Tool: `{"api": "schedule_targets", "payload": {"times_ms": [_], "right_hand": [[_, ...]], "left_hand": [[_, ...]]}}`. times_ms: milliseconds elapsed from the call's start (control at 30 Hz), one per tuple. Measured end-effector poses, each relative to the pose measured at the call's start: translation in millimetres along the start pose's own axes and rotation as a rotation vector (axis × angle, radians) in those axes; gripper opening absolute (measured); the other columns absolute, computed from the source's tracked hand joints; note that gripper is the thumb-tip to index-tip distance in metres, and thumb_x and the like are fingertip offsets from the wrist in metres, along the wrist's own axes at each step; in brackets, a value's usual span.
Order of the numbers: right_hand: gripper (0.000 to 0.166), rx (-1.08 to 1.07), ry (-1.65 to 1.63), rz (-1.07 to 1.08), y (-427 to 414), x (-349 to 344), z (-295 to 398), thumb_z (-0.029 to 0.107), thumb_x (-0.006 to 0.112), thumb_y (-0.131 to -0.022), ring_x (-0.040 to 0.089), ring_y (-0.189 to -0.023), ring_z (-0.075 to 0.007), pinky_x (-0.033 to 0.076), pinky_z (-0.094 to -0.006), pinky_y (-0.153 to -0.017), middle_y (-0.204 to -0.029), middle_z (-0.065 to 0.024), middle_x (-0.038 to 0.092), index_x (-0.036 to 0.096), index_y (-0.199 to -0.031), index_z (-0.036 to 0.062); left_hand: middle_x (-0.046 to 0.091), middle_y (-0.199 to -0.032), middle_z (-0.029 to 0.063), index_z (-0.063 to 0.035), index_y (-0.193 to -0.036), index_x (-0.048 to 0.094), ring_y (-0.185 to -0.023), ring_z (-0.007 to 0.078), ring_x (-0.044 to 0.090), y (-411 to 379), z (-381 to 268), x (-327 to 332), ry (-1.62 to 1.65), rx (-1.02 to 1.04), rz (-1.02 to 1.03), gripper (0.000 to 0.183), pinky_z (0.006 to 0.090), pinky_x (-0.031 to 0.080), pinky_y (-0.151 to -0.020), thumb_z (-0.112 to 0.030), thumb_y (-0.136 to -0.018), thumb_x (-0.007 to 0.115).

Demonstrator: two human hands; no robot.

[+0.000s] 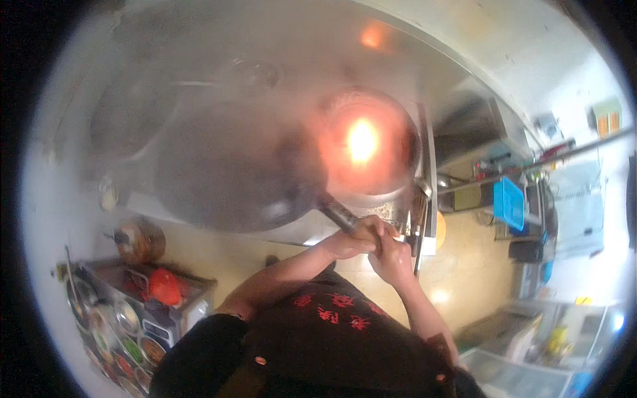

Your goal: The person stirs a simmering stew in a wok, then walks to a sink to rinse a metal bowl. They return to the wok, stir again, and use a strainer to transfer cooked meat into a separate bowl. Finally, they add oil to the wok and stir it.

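Observation:
Both hands grip the handle of a large dark wok (pixel 239 169), which hangs to the left of a round stove burner (pixel 361 144) glowing bright orange. My left hand (pixel 351 244) is around the handle (pixel 341 213), nearer the wok, and my right hand (pixel 392 251) closes on its end, touching the left. Steam or smoke veils the wok, so its contents cannot be made out. A metal ladle (pixel 423 188) lies at the right side of the burner, its handle pointing towards me.
Bowls of ingredients (pixel 132 350) and a red bag (pixel 165 287) stand at the lower left, near a brown pot (pixel 142 241). A blue plastic basket (pixel 508 203) sits on shelving at the right. The metal stove edge (pixel 308 244) runs before me.

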State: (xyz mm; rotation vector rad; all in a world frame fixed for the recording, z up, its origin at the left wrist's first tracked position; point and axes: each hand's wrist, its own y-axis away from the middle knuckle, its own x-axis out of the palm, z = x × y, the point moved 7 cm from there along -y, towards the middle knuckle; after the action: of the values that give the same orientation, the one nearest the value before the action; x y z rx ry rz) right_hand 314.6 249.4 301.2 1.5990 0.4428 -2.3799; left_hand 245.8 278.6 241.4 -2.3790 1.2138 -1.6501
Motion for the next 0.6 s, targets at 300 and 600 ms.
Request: {"api": "schedule_targets", "payload": {"times_ms": [300, 600], "right_hand": [[0.033, 0.150, -0.269, -0.080, 51, 19, -88, 0.010, 0.065, -0.070, 0.063, -0.059, -0.0346, 0.052, -0.0395, -0.054, -0.067, -0.0191, 0.060, 0.055, -0.101, 0.0011], [0.013, 0.586, -1.885, 0.554, 56, 135, -152, 0.010, 0.053, -0.082, 0.039, -0.038, -0.0111, 0.030, -0.0238, -0.036, -0.052, -0.0009, 0.044, 0.045, -0.072, 0.0091]], "left_hand": [[0.051, -0.115, 0.0114, -0.0088, -0.095, 0.052, -0.113, 0.0247, 0.050, -17, 87, -22, -0.091, -0.244, -0.106, 0.025, 0.0417, 0.039, -0.099, -0.008, -0.078, 0.069], [0.064, -0.086, 0.0112, -0.0013, -0.083, 0.060, -0.082, 0.0210, 0.060, -33, 133, -98, -0.439, -0.397, -0.730, 0.015, 0.0342, 0.050, -0.077, -0.014, -0.077, 0.067]]}}
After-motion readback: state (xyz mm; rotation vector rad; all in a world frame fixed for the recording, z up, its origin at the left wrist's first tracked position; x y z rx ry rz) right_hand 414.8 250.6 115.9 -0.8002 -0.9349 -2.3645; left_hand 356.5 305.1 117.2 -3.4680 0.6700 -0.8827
